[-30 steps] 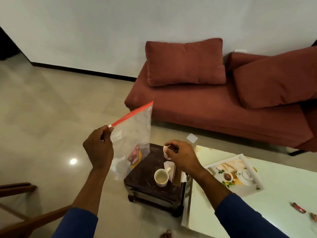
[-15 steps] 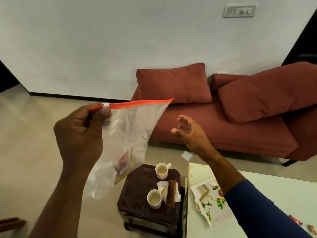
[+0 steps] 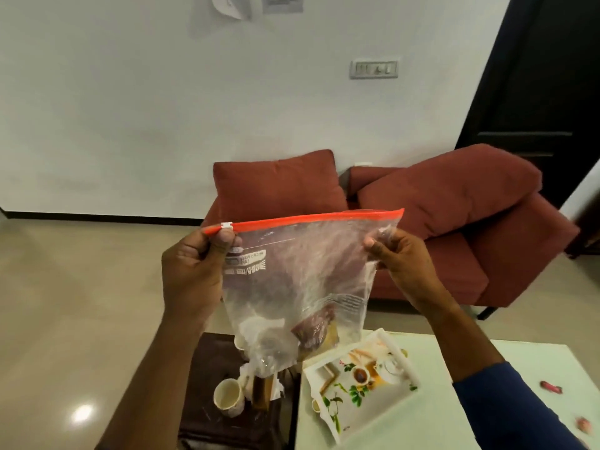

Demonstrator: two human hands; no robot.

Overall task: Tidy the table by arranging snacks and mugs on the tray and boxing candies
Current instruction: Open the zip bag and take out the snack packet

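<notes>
Clear zip-lock bag (image 3: pixel 302 280) with orange seal, held up above the dark side table (image 3: pixel 220 417), contains a brown snack packet (image 3: pixel 313 329) at its bottom — left hand (image 3: pixel 191 271) pinches the slider corner, right hand (image 3: pixel 399 258) — open half a second ago — now pinches the opposite corner.

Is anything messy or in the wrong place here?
Yes. Two candies lie loose on the table, not boxed, and a mug sits on the dark stool instead of the tray.
</notes>
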